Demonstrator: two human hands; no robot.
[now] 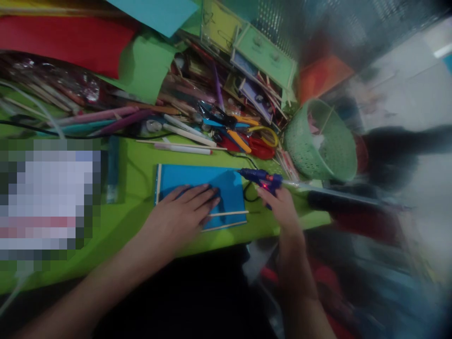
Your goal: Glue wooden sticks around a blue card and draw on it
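A blue rectangular board [205,178] lies on the green tabletop, with thin wooden strips along its left and near edges. My left hand [189,207] rests flat on it, fingers stretched out. A loose wooden stick [229,213] lies across the board's near part, its left end by my left hand. In my right hand [282,202] is a blue hot glue gun [263,179] with a small red light glowing. Its nozzle points left at the board's far right corner; I cannot tell whether it touches. A long clear glue stick [328,191] sticks out of its back.
A green perforated basket [319,141] stands at the right. Behind the board lie pliers [226,122], yellow-handled scissors [266,135], markers [190,148] and several sticks. Small coloured boxes [264,54] are farther back. A pixelated area covers the left side.
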